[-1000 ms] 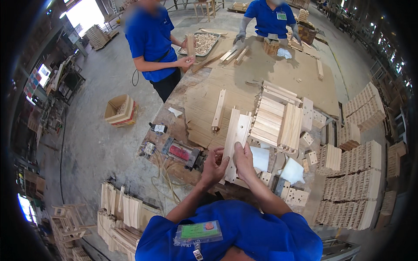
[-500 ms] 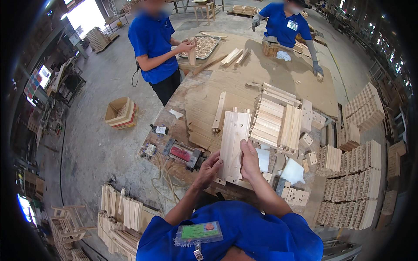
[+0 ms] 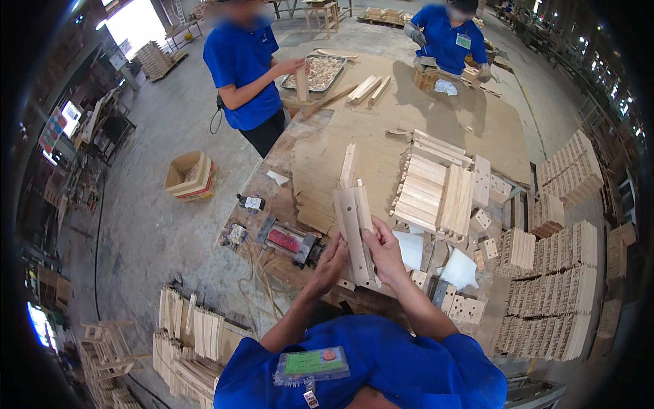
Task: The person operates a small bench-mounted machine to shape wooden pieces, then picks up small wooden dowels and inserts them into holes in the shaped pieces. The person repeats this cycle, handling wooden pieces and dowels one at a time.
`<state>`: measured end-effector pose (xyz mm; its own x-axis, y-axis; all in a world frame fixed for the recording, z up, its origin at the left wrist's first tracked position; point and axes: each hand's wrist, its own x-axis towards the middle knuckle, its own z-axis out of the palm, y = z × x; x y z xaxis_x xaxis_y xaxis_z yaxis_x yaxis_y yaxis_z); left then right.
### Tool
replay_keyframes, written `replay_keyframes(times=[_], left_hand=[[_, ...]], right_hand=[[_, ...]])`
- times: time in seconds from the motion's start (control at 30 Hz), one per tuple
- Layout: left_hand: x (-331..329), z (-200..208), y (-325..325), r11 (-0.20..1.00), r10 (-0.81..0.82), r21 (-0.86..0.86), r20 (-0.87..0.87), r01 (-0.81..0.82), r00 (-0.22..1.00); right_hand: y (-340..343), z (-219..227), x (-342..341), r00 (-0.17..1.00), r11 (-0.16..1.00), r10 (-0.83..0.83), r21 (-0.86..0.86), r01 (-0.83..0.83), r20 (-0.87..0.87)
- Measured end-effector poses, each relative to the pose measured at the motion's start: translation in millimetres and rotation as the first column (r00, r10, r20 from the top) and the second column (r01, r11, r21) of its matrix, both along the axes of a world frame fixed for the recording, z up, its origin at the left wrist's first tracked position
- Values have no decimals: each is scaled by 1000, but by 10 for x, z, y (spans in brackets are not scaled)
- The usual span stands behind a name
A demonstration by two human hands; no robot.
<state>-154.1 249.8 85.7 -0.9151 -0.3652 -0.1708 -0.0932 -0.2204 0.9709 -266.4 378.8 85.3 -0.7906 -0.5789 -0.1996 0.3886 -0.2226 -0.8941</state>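
A pale wooden piece (image 3: 352, 232) is held tilted over the near edge of the workbench, a narrow face with a few round holes turned up. My left hand (image 3: 332, 264) presses along its left side, partly hidden behind the wood. My right hand (image 3: 384, 252) grips its right side, thumb on top. Just beyond the piece lies a thin wooden strip (image 3: 348, 163), its near end hidden. To the right, a row of slats (image 3: 424, 184) lies side by side on cardboard, with short drilled blocks (image 3: 481, 218) beside it.
A red and grey device (image 3: 285, 238) with hoses sits left on the bench. White foam (image 3: 460, 267) lies at right. Stacked slats (image 3: 545, 286) stand right, more (image 3: 194, 327) lower left. Two co-workers work across the bench near a tray of small wooden pieces (image 3: 334, 68).
The wooden piece has been turned from its broad face to a narrower one, and both hands have shifted their hold. The far-right co-worker's hand has drawn back from the bench.
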Motion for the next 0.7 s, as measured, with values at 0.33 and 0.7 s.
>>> replay_keyframes(times=[0.33, 0.7], left_hand=[[-228, -13, 114, 897, 101, 441, -169, -16, 981], [-265, -31, 115, 942, 119, 329, -138, -68, 983]], right_hand=[[60, 138, 246, 991, 993, 75, 104, -64, -109], [174, 14, 121, 938, 949, 219, 281, -142, -267]])
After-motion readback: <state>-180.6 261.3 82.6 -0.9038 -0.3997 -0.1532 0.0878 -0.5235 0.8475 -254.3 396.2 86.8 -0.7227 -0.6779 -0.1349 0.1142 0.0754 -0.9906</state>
